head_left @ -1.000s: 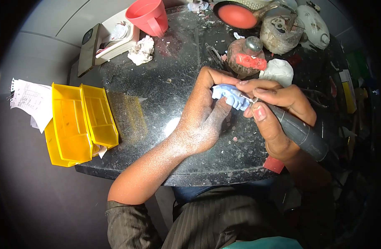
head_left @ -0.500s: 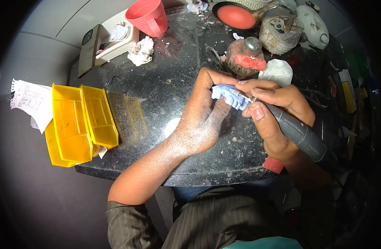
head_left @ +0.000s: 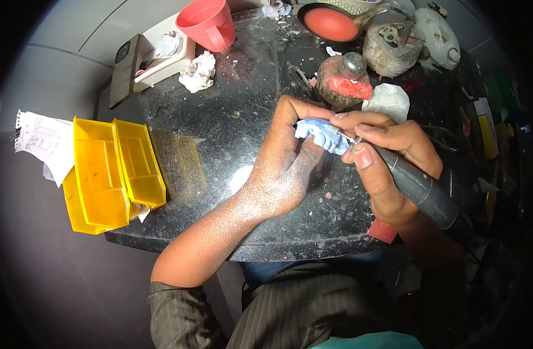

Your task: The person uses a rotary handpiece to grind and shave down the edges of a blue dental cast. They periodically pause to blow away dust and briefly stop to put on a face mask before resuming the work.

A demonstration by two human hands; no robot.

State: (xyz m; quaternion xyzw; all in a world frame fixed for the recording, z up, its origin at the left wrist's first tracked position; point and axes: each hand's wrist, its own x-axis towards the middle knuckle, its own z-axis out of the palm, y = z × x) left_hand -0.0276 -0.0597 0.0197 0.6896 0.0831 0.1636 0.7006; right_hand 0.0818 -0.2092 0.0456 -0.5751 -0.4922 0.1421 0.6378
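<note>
Pale blue and tooth-shaped along its edge, a dental model (head_left: 323,135) is gripped between the thumb and fingers of my left hand (head_left: 287,168). White dust coats that hand and forearm. My right hand (head_left: 388,168) holds a black rotary handpiece (head_left: 420,189) like a pen. Its thin metal bit meets the right part of the model, close to the teeth; exact contact is too small to tell. Fingers of my right hand rest by the model's upper edge, near the left fingers.
Yellow bins (head_left: 104,180) with papers (head_left: 45,145) stand at the table's left edge. Farther back are a phone (head_left: 125,70), a white tray (head_left: 162,67), a red mug (head_left: 207,26) and crumpled white material (head_left: 198,72). A metal-topped burner-like jar (head_left: 342,81) and a white lump (head_left: 387,103) lie beyond my hands.
My right hand and the handpiece have shifted very slightly to the right and down along the model. My left hand keeps nearly the same pose.
</note>
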